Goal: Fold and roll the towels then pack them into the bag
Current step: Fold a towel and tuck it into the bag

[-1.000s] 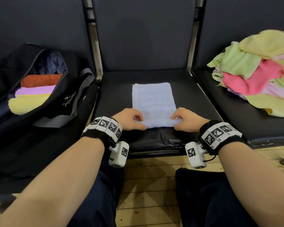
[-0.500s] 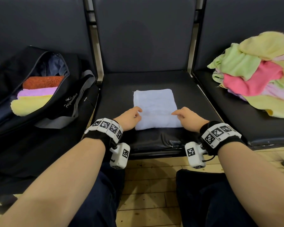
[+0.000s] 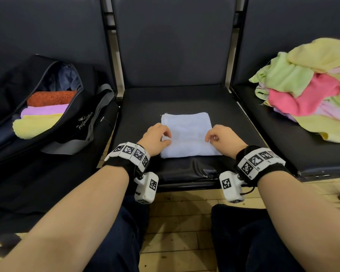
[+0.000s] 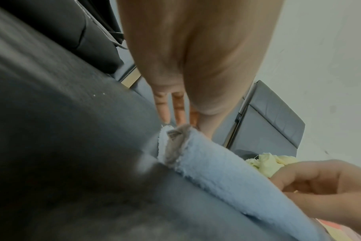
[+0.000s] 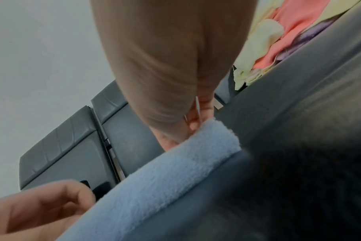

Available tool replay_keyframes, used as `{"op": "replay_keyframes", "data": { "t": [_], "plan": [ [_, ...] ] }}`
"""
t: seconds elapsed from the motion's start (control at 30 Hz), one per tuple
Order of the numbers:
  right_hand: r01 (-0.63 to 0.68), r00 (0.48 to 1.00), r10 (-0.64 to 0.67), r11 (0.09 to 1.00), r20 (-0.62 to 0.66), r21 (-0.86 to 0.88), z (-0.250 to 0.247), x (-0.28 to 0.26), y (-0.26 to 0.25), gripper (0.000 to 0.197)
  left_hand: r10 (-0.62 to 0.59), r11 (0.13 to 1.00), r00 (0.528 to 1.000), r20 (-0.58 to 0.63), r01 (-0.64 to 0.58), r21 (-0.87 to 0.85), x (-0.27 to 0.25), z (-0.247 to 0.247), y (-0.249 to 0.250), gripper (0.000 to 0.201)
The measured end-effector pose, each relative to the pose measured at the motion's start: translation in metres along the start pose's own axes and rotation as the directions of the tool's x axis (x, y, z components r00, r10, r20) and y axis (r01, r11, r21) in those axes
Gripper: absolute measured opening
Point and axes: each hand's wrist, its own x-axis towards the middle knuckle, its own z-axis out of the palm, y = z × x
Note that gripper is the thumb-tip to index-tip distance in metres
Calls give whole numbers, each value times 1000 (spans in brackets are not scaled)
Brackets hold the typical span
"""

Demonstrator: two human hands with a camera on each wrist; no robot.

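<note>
Bag: one black bag (image 3: 47,122) lies open on the left seat, with white script on its side and a grey strap (image 3: 98,112) hanging over its edge.
Rolled towels in bag: three, side by side in the opening: orange (image 3: 51,98) farthest, purple (image 3: 44,110) in the middle, yellow (image 3: 34,125) nearest.
Left hand: one (image 3: 155,138), fingers curled at the left edge of the blue towel; the grip pinches the rolled part between thumb and fingertips.
Blue towel: one (image 3: 186,132), light blue, folded into a strip on the middle seat (image 3: 185,97), its near part rolled into a thick ridge between the two hands; the far part lies flat.
Right hand: one (image 3: 224,137), fingers curled at the towel's right edge; the grip is closed on the roll there.
Loose towels: one heap (image 3: 310,89) on the right seat, green, yellow, pink and lilac pieces tangled together; the count cannot be told.
Wrist units: two, one on each wrist.
</note>
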Motion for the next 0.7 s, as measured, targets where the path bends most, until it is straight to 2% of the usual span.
{"op": "replay_keyframes", "data": {
  "t": [0.07, 0.13, 0.17, 0.33, 0.4, 0.53, 0.63, 0.7],
  "plan": [
    [-36, 998, 35, 999, 56, 18, -3, -3, -5, 30, 30, 998, 999, -16, -31, -47, -1, 0, 2, 9],
    [-100, 990, 94, 994, 105, 53, -7, -6, -7, 28, 1, 998, 1000, -17, -2, -58, -3, -1, 4, 6],
    [-124, 984, 114, 990, 136, 63, -8, -7, -8, 29, -17, 999, 1000, -10, 16, -38, -3, -1, 5, 12],
    [-133, 960, 119, 990, 252, 38, -9, -9, -4, 44, -17, 993, 984, 178, -3, 115, -7, -4, 4, 43],
    [-109, 964, 91, 992, 248, 58, -6, -9, -2, 43, -14, 990, 978, 208, -16, 140, -8, -6, 5, 49],
    [-75, 975, 57, 994, 215, 79, -3, -9, 1, 28, -2, 988, 979, 204, -30, 150, -9, -7, 7, 43],
    [-67, 973, 45, 994, 224, 91, -3, -7, 5, 21, -60, 996, 978, 198, 44, 83, -9, -7, 10, 42],
    [-88, 977, 63, 989, 203, 116, -4, -4, 6, 23, -93, 995, 980, 173, 88, 39, -9, -6, 10, 42]
  ]
}}
